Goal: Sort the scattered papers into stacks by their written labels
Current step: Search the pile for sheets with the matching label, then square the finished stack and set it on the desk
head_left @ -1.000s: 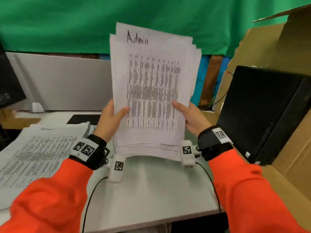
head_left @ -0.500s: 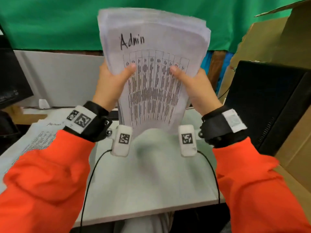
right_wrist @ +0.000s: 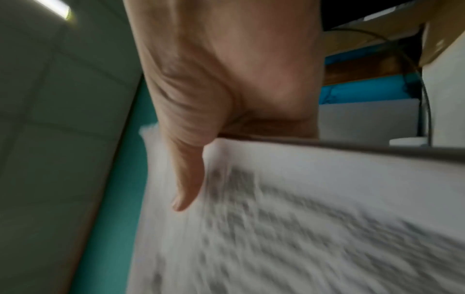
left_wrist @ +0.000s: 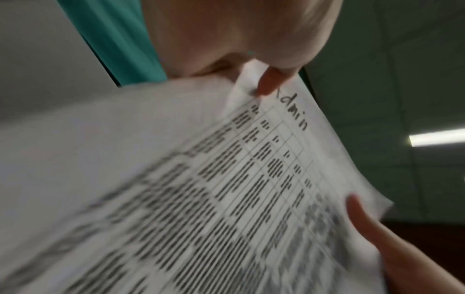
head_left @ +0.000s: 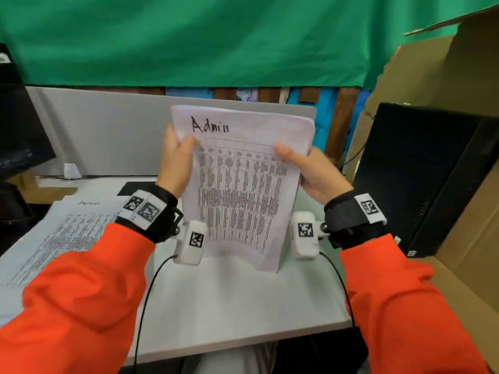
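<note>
A thick stack of printed sheets labelled "Admin" (head_left: 240, 184) stands upright on its bottom edge on the white desk (head_left: 229, 300). My left hand (head_left: 176, 160) grips its upper left side, thumb on the front sheet. My right hand (head_left: 305, 168) grips the upper right side the same way. The stack (left_wrist: 226, 189) fills the left wrist view, with my left thumb (left_wrist: 269, 81) on its top corner. In the right wrist view my right thumb (right_wrist: 187, 175) presses the blurred front sheet (right_wrist: 302, 218). A second pile of printed sheets (head_left: 62, 236) with a handwritten label lies flat at the left.
A black computer tower (head_left: 421, 171) stands at the right inside a large cardboard box (head_left: 464, 85). A dark monitor (head_left: 19, 130) sits at the far left. A grey partition (head_left: 108, 130) and a green cloth (head_left: 216, 36) close the back. A black flat object (head_left: 135, 186) lies behind my left wrist.
The Admin stack was lifted high, then brought down onto the desk on its bottom edge, its sheets now squared up. Both hands shifted from its lower sides to its upper sides.
</note>
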